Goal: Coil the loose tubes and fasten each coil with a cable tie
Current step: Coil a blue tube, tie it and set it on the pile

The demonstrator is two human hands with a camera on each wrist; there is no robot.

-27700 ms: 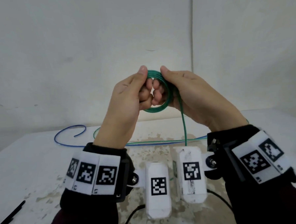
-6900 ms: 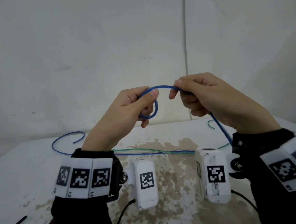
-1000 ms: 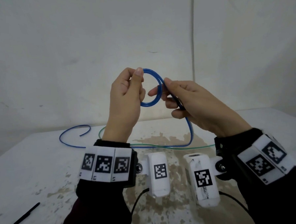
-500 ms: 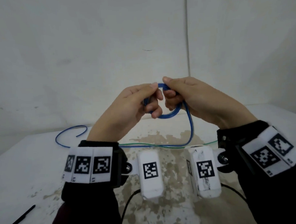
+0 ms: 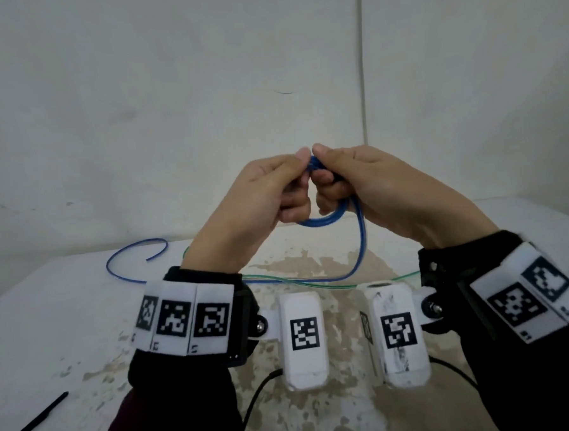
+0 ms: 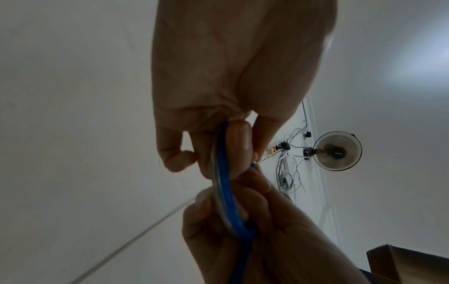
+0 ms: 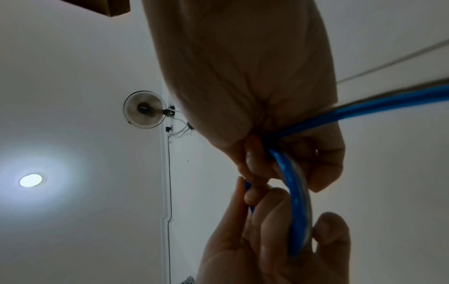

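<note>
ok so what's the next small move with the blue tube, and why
Probably wind one more loop: the left hand and right hand hold a small coil of the blue tube in the air, but a long tail hangs to the table and trails left, uncoiled.

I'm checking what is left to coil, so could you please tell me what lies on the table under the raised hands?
Loose blue tube and a thin green tube lie on the stained table. The wrists and wrist cameras hide whatever lies nearer the person.
</note>
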